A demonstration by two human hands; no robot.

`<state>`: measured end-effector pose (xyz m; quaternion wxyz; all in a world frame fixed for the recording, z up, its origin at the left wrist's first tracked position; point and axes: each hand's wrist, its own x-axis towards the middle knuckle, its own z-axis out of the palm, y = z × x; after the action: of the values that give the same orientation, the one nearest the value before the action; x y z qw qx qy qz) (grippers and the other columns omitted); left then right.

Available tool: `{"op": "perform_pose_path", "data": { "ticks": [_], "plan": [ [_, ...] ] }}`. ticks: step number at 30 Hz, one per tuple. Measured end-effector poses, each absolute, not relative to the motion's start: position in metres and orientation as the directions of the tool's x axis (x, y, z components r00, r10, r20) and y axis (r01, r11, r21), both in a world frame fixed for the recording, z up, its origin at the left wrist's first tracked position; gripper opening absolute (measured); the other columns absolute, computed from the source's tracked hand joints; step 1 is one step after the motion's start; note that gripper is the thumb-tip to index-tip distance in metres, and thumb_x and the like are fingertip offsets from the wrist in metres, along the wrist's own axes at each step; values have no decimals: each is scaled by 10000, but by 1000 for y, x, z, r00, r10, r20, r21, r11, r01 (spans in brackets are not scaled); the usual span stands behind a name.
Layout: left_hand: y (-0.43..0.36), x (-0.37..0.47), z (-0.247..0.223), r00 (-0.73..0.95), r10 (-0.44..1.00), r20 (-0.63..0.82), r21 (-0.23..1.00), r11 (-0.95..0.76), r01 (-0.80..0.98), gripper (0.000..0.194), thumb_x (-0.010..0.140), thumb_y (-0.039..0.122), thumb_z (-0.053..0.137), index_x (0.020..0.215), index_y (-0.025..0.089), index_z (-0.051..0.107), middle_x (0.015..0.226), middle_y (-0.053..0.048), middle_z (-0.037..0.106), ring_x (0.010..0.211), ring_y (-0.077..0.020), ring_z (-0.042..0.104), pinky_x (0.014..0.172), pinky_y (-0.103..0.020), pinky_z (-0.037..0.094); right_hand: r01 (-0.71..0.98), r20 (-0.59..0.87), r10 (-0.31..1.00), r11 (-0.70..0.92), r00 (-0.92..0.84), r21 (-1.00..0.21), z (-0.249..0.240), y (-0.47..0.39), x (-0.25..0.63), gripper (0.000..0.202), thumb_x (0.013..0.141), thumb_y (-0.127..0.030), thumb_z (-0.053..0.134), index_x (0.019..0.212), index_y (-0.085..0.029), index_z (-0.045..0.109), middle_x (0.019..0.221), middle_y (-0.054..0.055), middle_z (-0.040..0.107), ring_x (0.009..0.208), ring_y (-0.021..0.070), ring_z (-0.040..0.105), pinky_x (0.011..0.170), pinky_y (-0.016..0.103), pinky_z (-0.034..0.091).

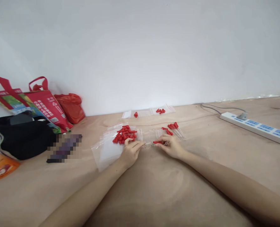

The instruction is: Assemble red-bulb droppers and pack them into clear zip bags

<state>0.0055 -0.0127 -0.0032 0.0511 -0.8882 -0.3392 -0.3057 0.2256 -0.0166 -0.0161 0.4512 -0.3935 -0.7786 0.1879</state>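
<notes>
Right hand (172, 147) — curled, pinched, holding red bulb (157, 142)

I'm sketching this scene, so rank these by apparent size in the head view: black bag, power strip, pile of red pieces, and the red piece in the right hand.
1. Black bag
2. Power strip
3. Pile of red pieces
4. Red piece in the right hand

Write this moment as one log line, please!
left hand: at clear tubes; right hand: pinching red bulb; beside left hand: bulb pile on plastic bags; beyond right hand: bulb-tipped tubes
</notes>
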Motion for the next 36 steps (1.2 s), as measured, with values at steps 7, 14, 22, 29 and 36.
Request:
{"op": "perform_pose_path", "data": {
  "ticks": [7, 14, 22, 29, 36],
  "plan": [
    [-14, 9, -7, 590, 553, 589, 103, -775, 624, 228, 855, 127, 381, 929, 203, 583, 841, -16, 664, 756, -121, 592, 855, -346, 273, 408, 616, 720, 691, -318, -597, -18, -26, 218, 156, 795, -268, 517, 869, -188, 628, 777, 52, 609, 701, 135, 562, 645, 274, 465],
    [-14, 6, -10, 610, 540, 579, 107, -792, 600, 269, 853, 123, 363, 989, 216, 576, 864, -32, 661, 751, -121, 588, 852, -359, 263, 399, 617, 702, 711, -354, -580, -18, -27, 218, 148, 815, -256, 480, 862, -188, 603, 782, 52, 618, 721, 142, 570, 664, 281, 466],
    [-15, 8, -10, 673, 457, 582, 44, -844, 535, 330, 842, 110, 351, 1058, 247, 561, 827, -17, 660, 685, -109, 566, 728, -314, 297, 376, 627, 660, 751, -414, -542, -16, -30, 217, 202, 847, -265, 427, 901, -199, 609, 772, 54, 632, 726, 140, 573, 664, 266, 456],
    [-16, 6, -8, 722, 420, 550, 5, -866, 500, 362, 816, 68, 331, 1044, 221, 567, 831, -27, 663, 668, -115, 561, 688, -318, 279, 384, 658, 605, 795, -448, -469, -19, -30, 218, 206, 847, -282, 428, 834, -182, 607, 698, 51, 606, 670, 136, 549, 625, 256, 435],
    [-20, 8, -6, 742, 447, 499, -26, -848, 529, 397, 803, 62, 330, 1071, 236, 565, 817, -38, 657, 656, -124, 544, 695, -326, 285, 525, 612, 578, 799, -540, -292, -20, -31, 219, 196, 842, -286, 428, 849, -186, 595, 722, 50, 605, 663, 146, 523, 630, 289, 350]
  ]
}}
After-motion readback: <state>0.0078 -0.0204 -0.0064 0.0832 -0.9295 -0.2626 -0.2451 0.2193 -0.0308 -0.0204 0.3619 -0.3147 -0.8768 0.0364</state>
